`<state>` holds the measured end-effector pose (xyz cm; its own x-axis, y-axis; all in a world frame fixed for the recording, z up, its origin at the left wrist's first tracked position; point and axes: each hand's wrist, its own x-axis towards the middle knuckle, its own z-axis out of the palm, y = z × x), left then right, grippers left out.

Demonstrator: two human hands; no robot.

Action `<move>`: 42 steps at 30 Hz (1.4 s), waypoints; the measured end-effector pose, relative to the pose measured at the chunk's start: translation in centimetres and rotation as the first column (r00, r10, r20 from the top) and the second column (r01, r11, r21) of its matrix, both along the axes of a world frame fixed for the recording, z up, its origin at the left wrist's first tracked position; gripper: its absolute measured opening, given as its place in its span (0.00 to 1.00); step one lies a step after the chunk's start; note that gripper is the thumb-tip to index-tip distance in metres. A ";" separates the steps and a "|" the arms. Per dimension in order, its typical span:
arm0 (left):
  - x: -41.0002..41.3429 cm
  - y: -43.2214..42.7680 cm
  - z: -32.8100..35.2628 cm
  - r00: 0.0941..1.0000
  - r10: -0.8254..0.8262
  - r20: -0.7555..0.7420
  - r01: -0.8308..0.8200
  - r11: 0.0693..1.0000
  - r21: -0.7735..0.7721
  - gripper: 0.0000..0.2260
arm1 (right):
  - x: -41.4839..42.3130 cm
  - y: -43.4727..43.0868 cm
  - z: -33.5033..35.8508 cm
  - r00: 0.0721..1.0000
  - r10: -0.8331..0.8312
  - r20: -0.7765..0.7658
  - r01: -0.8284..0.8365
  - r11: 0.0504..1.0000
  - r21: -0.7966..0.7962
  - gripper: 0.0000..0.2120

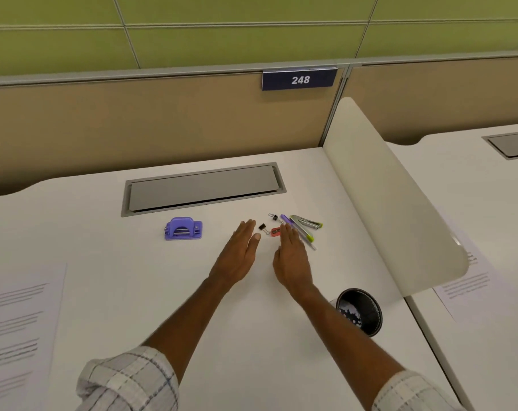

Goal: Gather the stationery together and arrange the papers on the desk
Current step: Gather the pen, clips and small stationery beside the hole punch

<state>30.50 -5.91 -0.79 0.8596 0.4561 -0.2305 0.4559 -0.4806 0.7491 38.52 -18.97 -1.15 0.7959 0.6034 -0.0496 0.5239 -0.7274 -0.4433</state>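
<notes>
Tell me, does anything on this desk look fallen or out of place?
The black cylindrical pen cup lies on its side near the white desk's right edge, mouth toward the camera. The purple plastic hole punch sits apart from the pens and clips.

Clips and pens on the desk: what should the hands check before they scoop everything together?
1. Left hand open and flat: ok.
2. Right hand open, by the pens: ok.
3. Black binder clip lies between the two hands: ok.
4. Purple hole punch with the pile: not ok, it sits apart on the left.
5. Black cup standing upright: cannot tell.
</notes>
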 end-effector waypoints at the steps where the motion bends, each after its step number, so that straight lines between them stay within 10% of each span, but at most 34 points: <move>1: -0.8 0.0 0.2 1.000 0.007 0.003 -0.007 1.000 0.004 0.25 | 0.7 0.2 0.1 1.000 0.029 0.008 -0.029 0.999 -0.014 0.28; 42: -21.1 3.5 0.8 0.958 0.282 -0.054 -0.245 0.900 0.362 0.28 | -12.2 6.7 0.5 0.911 0.409 -0.052 -0.412 0.907 -0.080 0.31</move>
